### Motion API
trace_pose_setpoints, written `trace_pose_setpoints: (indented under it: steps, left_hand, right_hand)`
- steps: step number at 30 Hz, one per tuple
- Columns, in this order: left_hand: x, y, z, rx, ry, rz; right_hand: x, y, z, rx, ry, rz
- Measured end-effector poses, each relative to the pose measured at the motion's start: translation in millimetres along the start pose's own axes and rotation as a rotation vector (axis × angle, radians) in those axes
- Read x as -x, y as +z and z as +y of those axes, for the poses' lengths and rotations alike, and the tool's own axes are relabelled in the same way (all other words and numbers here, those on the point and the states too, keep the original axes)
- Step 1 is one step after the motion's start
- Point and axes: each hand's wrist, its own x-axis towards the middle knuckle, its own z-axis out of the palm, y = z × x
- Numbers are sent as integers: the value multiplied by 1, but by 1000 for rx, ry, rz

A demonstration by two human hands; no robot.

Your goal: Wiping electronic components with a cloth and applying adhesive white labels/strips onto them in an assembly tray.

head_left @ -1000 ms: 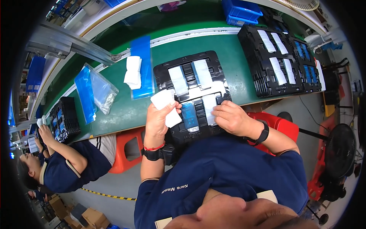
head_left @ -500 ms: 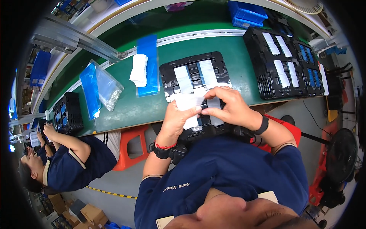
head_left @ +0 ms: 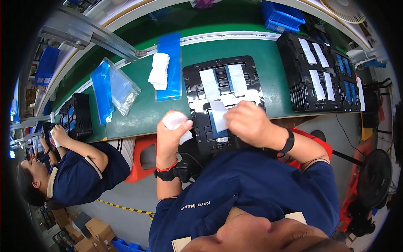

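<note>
In front of me lies a black plastic tray (head_left: 196, 136) holding flat dark-blue pieces. White slips (head_left: 208, 85) cover the two far pieces. My left hand (head_left: 169, 140), beside the tray's left edge, is closed around a curled stack of white slips (head_left: 175, 120). Over the tray, my right hand (head_left: 252, 125) pinches a single white slip (head_left: 218, 111) by its right side. That slip lies over part of the near-left blue piece (head_left: 218, 126). My right hand hides the near-right slot, and its fingertips are somewhat blurred.
Left of the tray, folded white slips (head_left: 158, 71) rest on a blue plastic sheet (head_left: 173, 54). Clear bags (head_left: 125, 94) lie further left. Stacked black trays (head_left: 289, 69) stand at right, below blue bins (head_left: 281, 17). A co-worker (head_left: 84, 174) sits at left.
My hands were together over the tray at the white slips. The left has drawn away leftward with the stack, while the right has kept one slip above the near-left piece.
</note>
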Motion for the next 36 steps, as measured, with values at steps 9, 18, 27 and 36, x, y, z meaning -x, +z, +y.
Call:
trace_pose_setpoints:
  steps: [9, 18, 27, 36]
  left_hand:
    - [-2, 25, 1, -635, 420, -449]
    - [-8, 30, 3, -993, 511, -628]
    - [-14, 32, 7, -1009, 508, -669]
    - [-14, 32, 3, -982, 515, -650]
  right_hand:
    - [22, 23, -11, -19, -62, -319]
    - [13, -12, -6, -150, 225, -166]
    - [34, -28, 0, -6, 625, -26]
    - [24, -50, 6, -184, 454, -348]
